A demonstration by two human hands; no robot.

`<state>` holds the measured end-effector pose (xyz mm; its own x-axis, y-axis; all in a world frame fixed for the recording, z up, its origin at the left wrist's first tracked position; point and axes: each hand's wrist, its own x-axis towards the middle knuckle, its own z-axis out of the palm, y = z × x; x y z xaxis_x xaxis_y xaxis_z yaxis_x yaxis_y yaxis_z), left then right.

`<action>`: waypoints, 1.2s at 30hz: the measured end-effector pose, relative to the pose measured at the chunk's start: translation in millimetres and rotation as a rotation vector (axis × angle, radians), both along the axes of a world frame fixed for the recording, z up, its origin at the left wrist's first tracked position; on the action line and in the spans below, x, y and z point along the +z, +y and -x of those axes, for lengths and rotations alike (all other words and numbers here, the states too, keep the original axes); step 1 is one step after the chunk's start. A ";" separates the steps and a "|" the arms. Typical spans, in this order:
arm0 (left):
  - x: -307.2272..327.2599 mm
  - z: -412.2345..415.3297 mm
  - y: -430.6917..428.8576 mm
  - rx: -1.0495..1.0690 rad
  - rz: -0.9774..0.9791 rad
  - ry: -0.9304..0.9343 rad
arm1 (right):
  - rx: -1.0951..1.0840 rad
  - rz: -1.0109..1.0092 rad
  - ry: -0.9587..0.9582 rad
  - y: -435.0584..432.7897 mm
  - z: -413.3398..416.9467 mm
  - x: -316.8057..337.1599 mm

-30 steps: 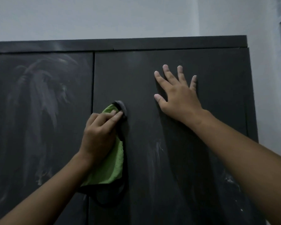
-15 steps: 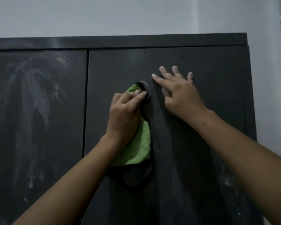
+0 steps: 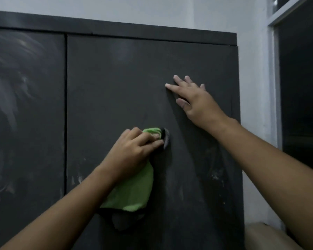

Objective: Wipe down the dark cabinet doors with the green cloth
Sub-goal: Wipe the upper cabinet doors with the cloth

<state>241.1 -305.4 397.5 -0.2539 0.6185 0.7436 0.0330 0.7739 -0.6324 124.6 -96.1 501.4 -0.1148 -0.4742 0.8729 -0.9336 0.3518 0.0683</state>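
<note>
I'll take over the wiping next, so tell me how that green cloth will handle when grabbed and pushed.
Probably floppy: the green cloth hangs limp below the left hand that grips it. Likely light, since one hand holds it against the right door. It may bunch when pushed; its top is already crumpled by the fingertips.

Green cloth (image 3: pixel 132 190) slid down below right hand (image 3: pixel 197 103).

Had the left hand (image 3: pixel 134 150) gripping the green fabric cloth (image 3: pixel 132 192) against the lower middle of the right-hand dark flat cabinet door (image 3: pixel 116 83), the right hand (image 3: pixel 195 101) flat on that door above and to its right, the left-hand dark cabinet door (image 3: pixel 25 123) beyond the seam, and a pale plastered wall (image 3: pixel 253 87) right of the cabinet.
</note>
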 end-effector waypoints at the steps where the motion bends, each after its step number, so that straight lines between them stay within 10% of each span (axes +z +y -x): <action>1: 13.2 1.7 -1.0 0.002 -0.032 0.053 | 0.042 0.012 -0.036 0.6 -0.8 -2.8; 10: 103.5 35.6 43.2 -0.132 -0.526 0.299 | 0.153 0.107 -0.139 23.2 -18.5 -46.4; 15: 97.4 43.9 83.5 -0.204 -0.482 0.013 | -0.026 -0.077 -0.075 13.4 -21.4 -81.7; 23: 110.1 13.4 90.2 -0.313 -0.540 -0.471 | -0.292 0.190 0.165 -14.4 11.9 -85.3; 29: 122.0 -30.7 46.3 0.036 -0.343 0.050 | -0.210 0.456 0.311 -23.3 25.3 -25.4; 36: 115.2 -53.4 9.0 0.252 -0.344 -0.023 | 0.049 0.625 0.237 -38.3 13.0 58.4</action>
<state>294.5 -296.4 512.7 -0.3841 0.2519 0.8882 -0.1737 0.9252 -0.3375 111.6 -134.4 559.8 0.1224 0.1290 0.9841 -0.9344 0.3492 0.0705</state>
